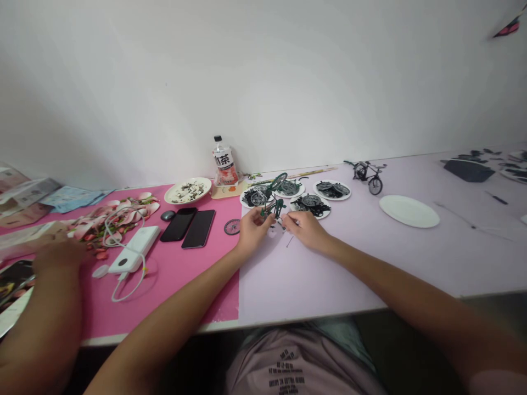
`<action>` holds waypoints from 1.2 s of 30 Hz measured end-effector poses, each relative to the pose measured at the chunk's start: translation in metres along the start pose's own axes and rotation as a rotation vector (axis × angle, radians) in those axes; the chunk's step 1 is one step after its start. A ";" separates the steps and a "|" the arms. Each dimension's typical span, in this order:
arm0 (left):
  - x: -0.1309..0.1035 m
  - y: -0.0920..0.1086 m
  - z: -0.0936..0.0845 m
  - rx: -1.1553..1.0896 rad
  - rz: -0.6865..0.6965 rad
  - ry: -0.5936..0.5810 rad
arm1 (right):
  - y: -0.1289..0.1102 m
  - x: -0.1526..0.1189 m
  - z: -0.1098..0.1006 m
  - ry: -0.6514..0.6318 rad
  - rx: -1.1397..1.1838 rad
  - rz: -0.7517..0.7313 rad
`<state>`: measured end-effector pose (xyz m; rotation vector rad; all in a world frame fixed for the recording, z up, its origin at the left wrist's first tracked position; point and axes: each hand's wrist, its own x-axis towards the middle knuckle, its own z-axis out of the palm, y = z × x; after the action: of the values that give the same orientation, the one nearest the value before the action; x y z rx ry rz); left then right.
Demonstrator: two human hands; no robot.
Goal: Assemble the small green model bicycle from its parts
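My left hand (252, 229) is closed on a partly built dark green model bicycle (280, 206), with one wheel pointing up toward the plates. Close beside it on the right, my right hand (303, 227) has its fingers pinched together at the model's near end; what they hold is too small to make out. A thin rod (290, 242) lies on the table just below my hands. Behind them stand white plates of small dark parts, one with wheels (310, 201), another (332, 190) farther right. A loose black wheel (232, 226) rests left of my left hand.
A complete model bicycle (368, 174) stands at the back right, near a white plate (409, 212). Two phones (198, 229), a power bank (135, 249) with cable, a bottle (224, 161) and a bowl (188, 191) are left. Another person's arm (49, 307) reaches in at far left.
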<state>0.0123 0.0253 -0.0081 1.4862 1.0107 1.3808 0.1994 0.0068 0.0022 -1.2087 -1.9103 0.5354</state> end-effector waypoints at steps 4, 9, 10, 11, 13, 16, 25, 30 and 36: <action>-0.001 0.002 0.000 0.011 0.000 0.002 | -0.003 -0.001 0.000 0.022 0.007 0.009; -0.002 0.004 0.000 0.011 -0.009 -0.008 | -0.002 0.000 0.001 0.017 -0.016 0.009; -0.002 0.004 0.000 0.016 -0.014 -0.010 | -0.002 0.000 0.000 0.003 -0.011 0.018; -0.002 0.004 0.000 0.022 -0.018 -0.011 | -0.002 0.000 0.000 -0.013 0.003 0.029; -0.002 0.004 0.000 0.027 -0.023 -0.010 | -0.002 -0.001 -0.001 -0.040 0.043 0.057; -0.002 0.003 0.000 0.021 -0.018 -0.009 | -0.003 -0.002 -0.001 -0.045 0.053 0.075; -0.001 0.001 0.000 0.033 -0.007 -0.020 | 0.001 -0.001 0.000 -0.041 0.003 0.022; -0.001 0.001 0.000 0.036 -0.013 -0.033 | 0.001 -0.002 -0.001 -0.088 0.036 0.061; -0.001 0.000 0.000 0.056 -0.015 -0.026 | -0.003 -0.002 0.000 -0.035 -0.030 0.040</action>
<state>0.0121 0.0242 -0.0085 1.5310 1.0501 1.3290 0.1979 0.0039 0.0037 -1.2671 -1.9331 0.5536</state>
